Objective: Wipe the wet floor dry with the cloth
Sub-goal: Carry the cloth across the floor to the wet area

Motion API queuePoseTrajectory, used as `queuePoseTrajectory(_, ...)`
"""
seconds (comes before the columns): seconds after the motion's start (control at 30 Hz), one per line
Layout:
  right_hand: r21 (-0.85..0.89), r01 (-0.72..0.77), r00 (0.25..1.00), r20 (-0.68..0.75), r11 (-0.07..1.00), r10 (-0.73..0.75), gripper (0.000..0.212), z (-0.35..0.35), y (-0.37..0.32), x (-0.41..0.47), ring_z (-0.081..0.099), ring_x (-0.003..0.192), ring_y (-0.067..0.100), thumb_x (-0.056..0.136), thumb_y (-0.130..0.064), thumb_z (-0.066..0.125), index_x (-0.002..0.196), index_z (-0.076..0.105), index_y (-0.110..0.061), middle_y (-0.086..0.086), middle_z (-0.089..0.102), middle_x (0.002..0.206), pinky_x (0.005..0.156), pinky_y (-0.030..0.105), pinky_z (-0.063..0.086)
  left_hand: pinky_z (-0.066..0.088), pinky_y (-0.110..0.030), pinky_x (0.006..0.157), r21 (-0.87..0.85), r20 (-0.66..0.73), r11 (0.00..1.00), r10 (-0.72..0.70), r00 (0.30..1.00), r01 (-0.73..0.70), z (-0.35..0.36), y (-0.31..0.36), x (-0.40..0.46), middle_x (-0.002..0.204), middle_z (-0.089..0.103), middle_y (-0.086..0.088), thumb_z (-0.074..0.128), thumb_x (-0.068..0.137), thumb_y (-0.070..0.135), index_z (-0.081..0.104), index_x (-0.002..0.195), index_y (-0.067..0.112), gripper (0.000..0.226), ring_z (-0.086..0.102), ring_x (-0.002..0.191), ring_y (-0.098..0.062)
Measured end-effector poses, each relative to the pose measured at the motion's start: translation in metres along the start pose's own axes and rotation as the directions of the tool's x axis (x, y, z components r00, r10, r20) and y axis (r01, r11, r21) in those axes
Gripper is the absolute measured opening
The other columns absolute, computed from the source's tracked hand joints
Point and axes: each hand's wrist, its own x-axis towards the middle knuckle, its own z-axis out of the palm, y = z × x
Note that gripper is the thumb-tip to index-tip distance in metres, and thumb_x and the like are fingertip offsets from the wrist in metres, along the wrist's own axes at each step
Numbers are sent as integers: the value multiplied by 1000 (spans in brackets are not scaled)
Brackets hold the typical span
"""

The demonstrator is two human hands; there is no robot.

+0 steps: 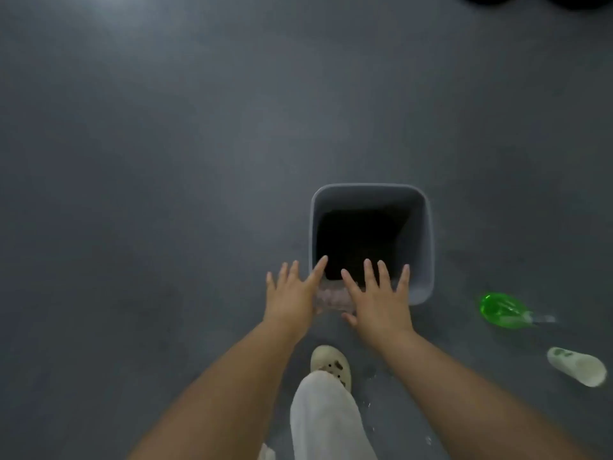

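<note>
Both hands are reaching out over the near edge of a grey bin (420, 247) standing on the dark grey floor (166, 194). The left hand (292, 293) and the right hand (381, 300) are spreading their fingers flat, gripping nothing. Between them a blurred pinkish cloth (333, 298) is showing at the bin's near rim; whether either hand is touching it cannot be told. To the right, a green bottle (501, 308) and a pale shoe (577, 366) are lying on the floor. Another pale shoe (326, 360) is near, below the hands.
</note>
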Motion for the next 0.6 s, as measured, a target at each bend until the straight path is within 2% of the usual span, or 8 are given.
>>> queuePoseTrajectory(0.13, -1, -30, 996, 87, 1000, 30, 71, 20, -8, 30, 22, 141, 35, 97, -49, 37, 149, -9, -35, 16, 13, 157, 108, 65, -7, 3, -52, 116, 3, 115, 999, 44, 992, -45, 13, 2, 33, 158, 3, -15, 54, 94, 10, -19, 144, 44, 95, 1, 146, -31)
queuePoseTrajectory(0.2, 29, -6, 994, 108, 1000, 2, 65, 29, -12, 40, 44, 128, 30, 98, -36, 43, 150, 5, -32, 13, 35, 149, 111, 62, -2, 7, -54, 114, -83, 211, 997, 13, 977, 5, 24, 2, 47, 156, 14, -15, 53, 94, 8, -13, 147, 42, 91, 11, 144, -33)
queuePoseTrajectory(0.3, 30, 41, 996, 78, 999, -44, 45, 34, -12, 47, 53, 115, 24, 94, -13, 47, 138, 39, -20, 7, 56, 126, 117, 50, 6, 30, -45, 105, -166, 259, 983, -38, 965, 83, 26, -1, 56, 138, 45, -13, 48, 94, 9, 20, 148, 29, 65, 41, 128, -32)
queuePoseTrajectory(0.4, 51, 115, 992, 48, 992, -118, 36, 32, -12, 50, 53, 114, 21, 90, -5, 50, 124, 55, -14, 8, 60, 118, 116, 37, 14, 34, -32, 80, -76, 95, 996, -48, 994, 55, 16, -3, 54, 115, 61, -11, 44, 90, 2, 57, 119, 14, 34, 55, 108, -29)
queuePoseTrajectory(0.47, 54, 172, 976, -146, 984, -162, 30, 26, -15, 46, 64, 87, 20, 65, -5, 77, 94, 69, -12, 9, 68, 88, 100, 36, 41, 36, -34, 88, -48, 50, 999, -23, 998, 25, 9, -8, 43, 113, 62, -9, 44, 90, 1, 61, 112, 14, 31, 55, 109, -27)
queuePoseTrajectory(0.5, 59, 204, 963, -193, 977, -190, 37, 21, -16, 43, 64, 63, 19, 40, -5, 88, 70, 69, -14, 5, 64, 65, 79, 33, 54, 35, -36, 97, -67, 45, 998, -14, 999, 17, 5, -12, 35, 115, 61, -7, 44, 91, 2, 60, 116, 16, 33, 53, 112, -26)
queuePoseTrajectory(0.53, 53, 236, 948, -231, 970, -218, 45, 12, -17, 36, 57, 45, 17, 19, -5, 90, 54, 64, -17, 0, 56, 49, 60, 29, 55, 32, -39, 104, -106, 35, 994, -11, 999, 15, -3, -17, 26, 119, 60, -6, 44, 92, 2, 58, 121, 17, 35, 51, 116, -25)
queuePoseTrajectory(0.6, 96, 249, 938, -270, 964, -215, 49, -5, -23, 25, 52, 39, 14, 13, -7, 91, 52, 63, -19, -5, 53, 46, 48, 24, 50, 24, -43, 111, -205, -7, 979, -19, 1000, 17, -23, -32, 3, 124, 59, -1, 44, 94, 3, 58, 124, 20, 37, 49, 120, -21)
